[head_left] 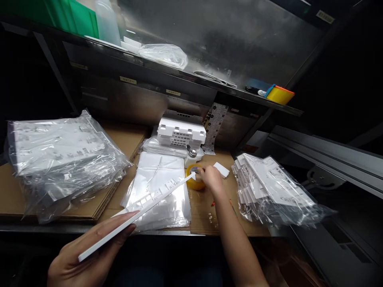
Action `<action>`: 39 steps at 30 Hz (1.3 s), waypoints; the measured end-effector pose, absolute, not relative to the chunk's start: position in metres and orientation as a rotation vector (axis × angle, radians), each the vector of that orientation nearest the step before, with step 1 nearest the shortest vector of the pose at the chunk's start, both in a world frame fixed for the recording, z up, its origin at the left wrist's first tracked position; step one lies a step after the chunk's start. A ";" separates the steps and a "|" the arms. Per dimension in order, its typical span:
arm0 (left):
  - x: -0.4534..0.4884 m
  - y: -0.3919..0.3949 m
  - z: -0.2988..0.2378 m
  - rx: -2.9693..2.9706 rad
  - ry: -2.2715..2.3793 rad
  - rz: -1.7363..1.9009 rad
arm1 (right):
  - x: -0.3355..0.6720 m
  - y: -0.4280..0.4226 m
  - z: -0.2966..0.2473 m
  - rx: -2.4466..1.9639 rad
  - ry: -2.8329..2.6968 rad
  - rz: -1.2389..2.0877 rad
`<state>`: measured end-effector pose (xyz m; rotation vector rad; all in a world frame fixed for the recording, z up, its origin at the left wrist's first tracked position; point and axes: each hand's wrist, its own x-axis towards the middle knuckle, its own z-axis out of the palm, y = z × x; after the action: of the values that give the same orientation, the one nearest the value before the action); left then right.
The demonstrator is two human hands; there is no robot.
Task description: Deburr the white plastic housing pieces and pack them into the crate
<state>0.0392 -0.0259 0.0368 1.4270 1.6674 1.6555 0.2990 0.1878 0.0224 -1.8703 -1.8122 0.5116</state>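
Observation:
My left hand grips a long flat white plastic panel by its near end, fingers wrapped under it; the panel slants up to the right above a stack of clear bags. My right hand reaches forward and closes its fingers on a yellow roll of tape standing on the cardboard-covered bench. A small white block lies just right of that hand. The panel's far tip ends close to the tape roll.
Bagged white plastic parts are heaped at the left and right. A stack of white parts stands behind the tape. A shelf above carries a crumpled bag, green bins and a yellow container.

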 end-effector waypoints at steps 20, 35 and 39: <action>0.022 -0.012 0.015 1.639 1.605 1.899 | 0.298 0.228 0.021 -1.996 -1.957 0.190; 0.031 -0.006 0.017 1.791 1.644 1.969 | 0.285 0.268 0.046 -1.809 -2.171 0.010; 0.034 -0.005 0.018 1.851 1.608 1.985 | 0.285 0.268 0.045 -1.823 -2.138 -0.002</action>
<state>0.0344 -0.0051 0.0177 1.8510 1.6082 1.9851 0.2845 0.2684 0.0449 -1.8226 -2.1375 -0.0024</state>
